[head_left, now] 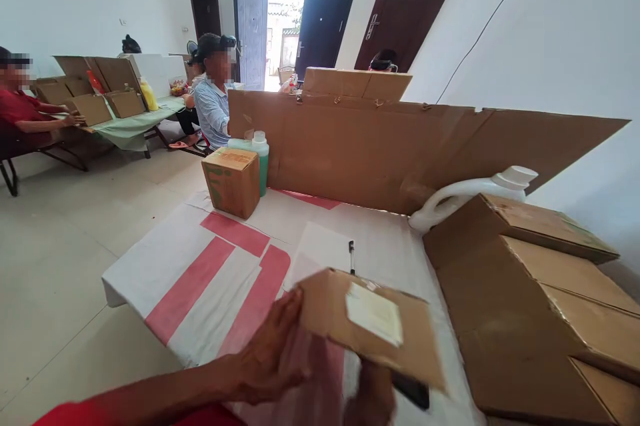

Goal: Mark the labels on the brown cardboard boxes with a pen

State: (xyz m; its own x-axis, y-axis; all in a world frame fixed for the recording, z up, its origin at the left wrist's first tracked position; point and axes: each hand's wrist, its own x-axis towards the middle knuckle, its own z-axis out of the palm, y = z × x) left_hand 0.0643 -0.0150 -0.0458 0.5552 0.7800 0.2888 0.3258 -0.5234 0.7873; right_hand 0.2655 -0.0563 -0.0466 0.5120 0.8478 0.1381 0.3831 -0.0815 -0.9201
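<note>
Box (231,183), green bottle (263,176), white jug (453,198) on draped table (395,246)

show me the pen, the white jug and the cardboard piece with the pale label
Pen (352,257), head view, on its middle
White jug (463,189), head view, on its handle
Cardboard piece (374,314), head view, on its label

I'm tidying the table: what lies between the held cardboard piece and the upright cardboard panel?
In the head view, a pen and a white paper sheet lie between the cardboard piece and cardboard panel.
</note>
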